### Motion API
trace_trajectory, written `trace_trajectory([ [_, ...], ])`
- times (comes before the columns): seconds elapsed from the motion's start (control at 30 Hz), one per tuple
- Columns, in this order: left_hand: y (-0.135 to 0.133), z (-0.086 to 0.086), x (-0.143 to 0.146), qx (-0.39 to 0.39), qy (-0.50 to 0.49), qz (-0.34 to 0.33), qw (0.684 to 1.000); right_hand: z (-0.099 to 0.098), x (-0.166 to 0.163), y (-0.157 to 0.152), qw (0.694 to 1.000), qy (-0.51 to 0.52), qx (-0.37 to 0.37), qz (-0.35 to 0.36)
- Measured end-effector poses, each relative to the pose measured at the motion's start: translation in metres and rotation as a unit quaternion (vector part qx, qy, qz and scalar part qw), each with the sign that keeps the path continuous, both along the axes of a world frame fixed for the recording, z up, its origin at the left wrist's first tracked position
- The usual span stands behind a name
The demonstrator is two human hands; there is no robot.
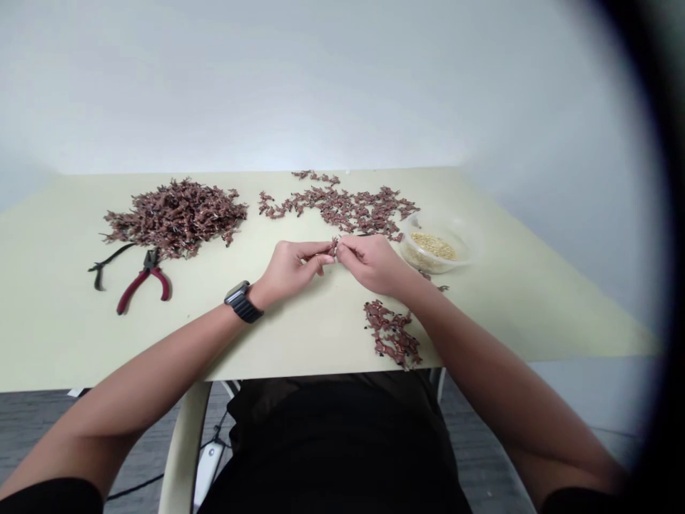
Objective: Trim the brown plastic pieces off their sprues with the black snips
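My left hand (294,268), with a dark watch on the wrist, pinches a small brown animal-like figurine (334,246) between thumb and fingers. Against it, from the right, my right hand (369,263) is closed in a pinch; whatever sits in its fingertips is too small or hidden to name. The two hands meet just above the middle of the table. Close to my right hand stands a clear plastic bowl (463,263) with tiny gold-coloured pieces (434,246) inside. Below my right forearm lies a small cluster of brown figurines (393,335).
A tall heap of brown figurines (176,214) lies at the left, with red-handled pliers (143,280) and a thin black tool (110,264) in front. More figurines (353,210) spread across the back of the pale table (300,343). A wall (267,86) rises behind.
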State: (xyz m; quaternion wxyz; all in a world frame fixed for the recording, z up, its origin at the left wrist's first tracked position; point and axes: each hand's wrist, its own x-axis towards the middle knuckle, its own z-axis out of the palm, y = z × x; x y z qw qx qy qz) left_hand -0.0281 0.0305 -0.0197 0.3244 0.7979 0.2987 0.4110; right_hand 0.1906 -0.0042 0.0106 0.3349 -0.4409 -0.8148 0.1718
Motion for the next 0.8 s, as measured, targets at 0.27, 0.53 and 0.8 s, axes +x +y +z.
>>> trace_trajectory([
  [0.27, 0.0012, 0.0049, -0.003, -0.042, 0.02, -0.032, 0.998, -0.0025, 0.0022, -0.0003, 0.989, -0.129, 0.062, 0.024],
  [0.53, 0.0017, 0.0055, -0.0021, -0.088, 0.007, -0.05, 0.995, -0.0029, 0.0013, -0.0022, 0.977, -0.203, 0.057, 0.02],
  [0.8, 0.0024, -0.0035, -0.0022, -0.063, 0.011, -0.037, 0.997, -0.0064, -0.0019, -0.0007, 0.993, -0.109, 0.033, 0.022],
])
